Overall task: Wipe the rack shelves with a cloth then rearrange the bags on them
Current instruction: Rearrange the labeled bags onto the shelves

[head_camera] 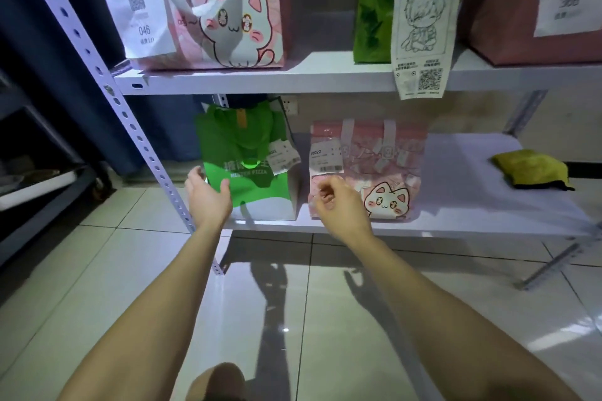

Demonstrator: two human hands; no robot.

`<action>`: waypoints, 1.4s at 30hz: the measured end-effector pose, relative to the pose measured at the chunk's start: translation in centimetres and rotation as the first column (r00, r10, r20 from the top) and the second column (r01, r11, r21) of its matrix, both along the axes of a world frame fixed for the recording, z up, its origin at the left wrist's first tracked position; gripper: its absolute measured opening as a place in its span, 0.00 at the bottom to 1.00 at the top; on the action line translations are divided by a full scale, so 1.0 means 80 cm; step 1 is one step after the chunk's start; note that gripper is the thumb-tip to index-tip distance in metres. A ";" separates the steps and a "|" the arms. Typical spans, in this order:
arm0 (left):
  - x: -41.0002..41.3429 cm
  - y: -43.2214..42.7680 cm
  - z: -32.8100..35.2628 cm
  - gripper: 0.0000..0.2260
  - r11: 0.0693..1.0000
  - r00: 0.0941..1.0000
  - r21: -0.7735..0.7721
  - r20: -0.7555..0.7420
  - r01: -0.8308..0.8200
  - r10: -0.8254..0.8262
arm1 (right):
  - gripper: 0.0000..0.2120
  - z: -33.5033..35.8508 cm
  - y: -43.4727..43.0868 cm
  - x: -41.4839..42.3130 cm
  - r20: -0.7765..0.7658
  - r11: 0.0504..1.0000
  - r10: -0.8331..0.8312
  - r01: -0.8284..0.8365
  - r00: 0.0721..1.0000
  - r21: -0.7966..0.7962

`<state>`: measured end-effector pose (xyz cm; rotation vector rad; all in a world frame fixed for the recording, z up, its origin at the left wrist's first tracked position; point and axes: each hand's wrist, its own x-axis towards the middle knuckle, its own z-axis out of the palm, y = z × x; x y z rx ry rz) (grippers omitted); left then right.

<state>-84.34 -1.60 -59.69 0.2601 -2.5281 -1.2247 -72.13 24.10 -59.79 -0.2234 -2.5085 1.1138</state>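
While L hand (208,197) wide at green bag (257,140), R hand (338,207) loose, empty, by pink bag (395,161).

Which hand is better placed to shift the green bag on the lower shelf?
Left. The left hand is open at the left edge of the green bag, while the right hand hangs loosely curled and empty before the pink cat bag beside it.
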 end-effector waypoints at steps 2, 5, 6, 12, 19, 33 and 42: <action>-0.019 -0.006 -0.003 0.22 0.999 0.994 0.024 0.101 0.037 -0.039 | 0.10 -0.009 -0.018 -0.009 0.058 0.998 0.067 -0.068 0.996 0.015; -0.034 -0.013 -0.008 0.12 0.999 0.991 0.024 0.132 0.036 -0.039 | 0.08 -0.027 -0.030 -0.009 0.049 0.998 0.059 -0.059 0.997 -0.007; -0.032 -0.015 -0.011 0.11 0.999 0.991 0.011 0.123 0.047 -0.048 | 0.06 -0.032 -0.027 -0.006 0.037 0.999 0.023 -0.022 0.999 -0.023; 0.033 -0.021 -0.023 0.03 0.994 0.994 0.036 0.006 0.105 -0.105 | 0.07 -0.051 0.014 0.030 0.154 0.983 -0.133 0.150 0.979 -0.107; 0.092 -0.014 -0.020 0.06 0.980 0.989 -0.151 -0.055 0.130 -0.140 | 0.14 -0.049 0.070 0.075 0.155 0.912 -0.382 0.399 0.911 -0.099; 0.177 0.051 -0.038 0.12 0.998 0.997 -0.026 -0.053 0.049 -0.051 | 0.43 -0.025 0.193 0.043 0.274 0.917 -0.246 0.314 0.930 -0.244; 0.203 0.001 -0.027 0.15 0.996 0.982 -0.082 -0.190 -0.028 0.012 | 0.14 -0.021 0.144 -0.016 0.206 0.958 -0.197 0.233 0.959 -0.169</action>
